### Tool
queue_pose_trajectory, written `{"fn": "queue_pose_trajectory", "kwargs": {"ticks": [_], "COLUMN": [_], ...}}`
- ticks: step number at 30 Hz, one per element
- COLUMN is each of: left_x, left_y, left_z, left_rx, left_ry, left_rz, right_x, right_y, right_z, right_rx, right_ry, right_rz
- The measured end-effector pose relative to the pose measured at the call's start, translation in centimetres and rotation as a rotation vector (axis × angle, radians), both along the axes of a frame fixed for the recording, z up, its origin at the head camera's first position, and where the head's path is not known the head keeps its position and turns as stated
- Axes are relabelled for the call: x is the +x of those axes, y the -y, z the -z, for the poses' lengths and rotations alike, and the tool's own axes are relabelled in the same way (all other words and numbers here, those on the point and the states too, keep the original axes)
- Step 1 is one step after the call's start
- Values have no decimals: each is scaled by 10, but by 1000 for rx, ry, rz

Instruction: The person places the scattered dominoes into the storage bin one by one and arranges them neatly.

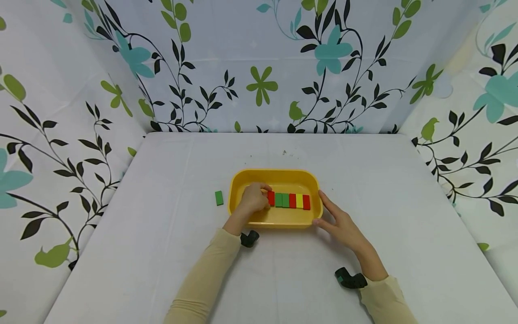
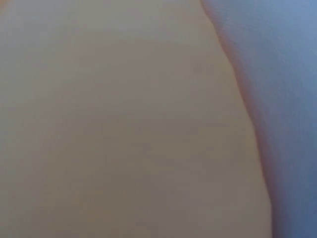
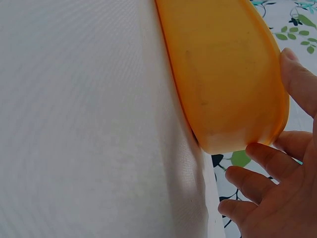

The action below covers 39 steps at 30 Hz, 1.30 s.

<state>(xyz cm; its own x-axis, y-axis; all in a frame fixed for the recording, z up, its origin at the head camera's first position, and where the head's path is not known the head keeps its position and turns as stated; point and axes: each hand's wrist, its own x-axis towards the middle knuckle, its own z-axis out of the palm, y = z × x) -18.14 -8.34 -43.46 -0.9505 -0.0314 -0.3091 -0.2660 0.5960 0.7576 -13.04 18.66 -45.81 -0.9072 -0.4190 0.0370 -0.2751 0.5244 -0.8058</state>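
Note:
A yellow tray (image 1: 291, 180) holds a row of small tiles in red, green and yellow. Inside its left half my left hand (image 1: 254, 198) reaches down, with finger and thumb pinching the red tile (image 1: 271, 198) at the row's left end. To the right of that tile lie two green tiles (image 1: 282, 200), then a red, a yellow tile (image 1: 299, 201) and another red tile (image 1: 306, 202). Against the tray's right end rests my right hand (image 1: 344, 227), fingers spread, fingertips at the rim. The left wrist view shows mostly a beige sleeve (image 2: 129, 124), which hides the left hand.
One loose green tile (image 1: 219, 198) lies on the white tablecloth (image 1: 178, 189) left of the tray. Patterned curtains (image 1: 259, 67) with leaves and flowers stand behind and on both sides of the table. Each wrist wears a black camera (image 1: 350, 279).

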Motion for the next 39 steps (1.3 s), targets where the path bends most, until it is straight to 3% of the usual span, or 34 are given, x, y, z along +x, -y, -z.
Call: {"fn": "queue_pose_trajectory", "kwargs": {"ticks": [8,17,26,29,34,39], "left_x": [2,2,3,4,9,18], "left_y": [-1,-2,-3,-2,0,12], "left_z": [-1,-1,-3,-2,-6,-26], "left_rx": [-24,-38,5,37,133,271], "left_ry": [-33,-17,-33,-115,-376,-668], "left_rz": [38,51,45,44,79,120], "right_x": [0,0,0,0,-1,-1], "right_y": [0,0,0,0,-1,-2], "right_z": [0,0,-1,-1,1,2], "right_rx": [-6,-10,-17,-14,-18,-16], "right_ry": [-4,-6,-7,-2,-6,-18], "right_rz": [-2,-5,-10,-9,-13,-23]}}
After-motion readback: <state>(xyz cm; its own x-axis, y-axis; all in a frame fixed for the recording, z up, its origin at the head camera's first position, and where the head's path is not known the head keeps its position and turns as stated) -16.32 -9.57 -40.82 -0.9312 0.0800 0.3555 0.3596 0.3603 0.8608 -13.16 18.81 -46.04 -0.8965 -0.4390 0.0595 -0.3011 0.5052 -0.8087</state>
